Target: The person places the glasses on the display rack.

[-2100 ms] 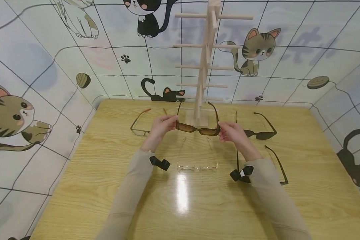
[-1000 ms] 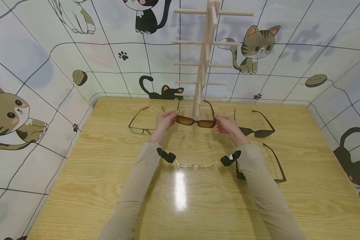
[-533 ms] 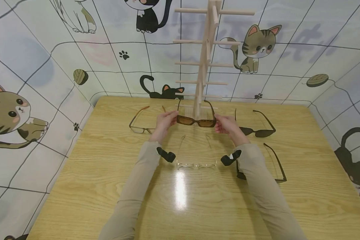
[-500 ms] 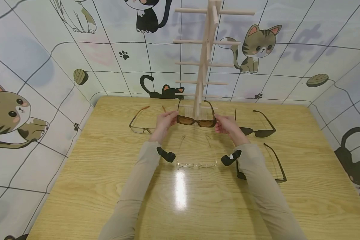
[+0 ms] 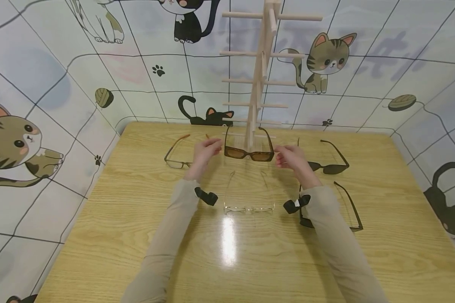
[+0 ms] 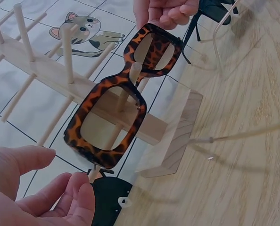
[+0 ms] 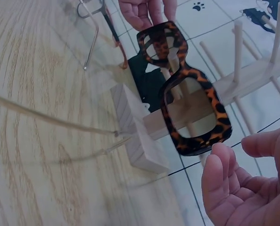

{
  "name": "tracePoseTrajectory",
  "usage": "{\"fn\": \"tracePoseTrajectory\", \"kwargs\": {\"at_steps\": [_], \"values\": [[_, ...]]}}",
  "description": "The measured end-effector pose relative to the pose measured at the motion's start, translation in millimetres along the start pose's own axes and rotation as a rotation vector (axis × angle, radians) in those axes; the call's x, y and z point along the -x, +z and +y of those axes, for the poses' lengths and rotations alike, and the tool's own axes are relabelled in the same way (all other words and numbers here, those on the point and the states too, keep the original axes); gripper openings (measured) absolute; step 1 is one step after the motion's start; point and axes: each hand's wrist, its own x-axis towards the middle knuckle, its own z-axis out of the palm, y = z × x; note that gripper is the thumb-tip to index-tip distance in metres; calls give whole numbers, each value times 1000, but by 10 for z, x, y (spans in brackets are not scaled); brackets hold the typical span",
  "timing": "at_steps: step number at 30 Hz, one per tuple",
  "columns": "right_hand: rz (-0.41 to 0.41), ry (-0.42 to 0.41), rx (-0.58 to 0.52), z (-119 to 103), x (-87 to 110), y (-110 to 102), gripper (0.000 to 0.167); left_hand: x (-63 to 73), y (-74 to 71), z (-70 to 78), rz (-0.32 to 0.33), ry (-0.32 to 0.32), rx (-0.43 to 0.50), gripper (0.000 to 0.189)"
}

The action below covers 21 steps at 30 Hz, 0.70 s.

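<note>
Both hands up at the stand, bare. I see the left hand (image 5: 206,152) just beside one end of the brown sunglasses (image 5: 260,156), its grip loose and unloaded, thumb and fingertips parted. Right hand (image 5: 290,158) at the other end, much the same: thumb held off from softly bent fingers, nothing between them. From my right wrist view I cannot tell whether a fingertip grazes the rim.

Sunglasses: tortoiseshell, lenses toward the person, hung low on the wooden stand (image 5: 256,90). A peg (image 6: 135,70) shows at the bridge; arms run back either side of the post.

On the table (image 5: 110,235): thin-rimmed clear glasses (image 5: 249,209) in front of the stand, arms spread. Glasses with brown tips (image 5: 174,163) near the left hand, partly hidden by it. Black sunglasses (image 5: 333,169) near the right hand; below them, dark-framed glasses (image 5: 306,222), partly covered by the right sleeve (image 5: 337,240). I note a cat-print wall (image 5: 204,80) behind, and a small black camera on each wrist.
</note>
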Motion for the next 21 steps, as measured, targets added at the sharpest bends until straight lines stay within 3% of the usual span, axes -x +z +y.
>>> {"fn": "tracePoseTrajectory", "kwargs": {"at_steps": [6, 21], "values": [[27, -66, 12, -35, 145, 35, 39, 102, -128, 78, -2, 33, -51, 31], [-10, -227, 43, -80, 423, 319, 33, 178, -507, 110, 29, 67, -64, 33]]}}
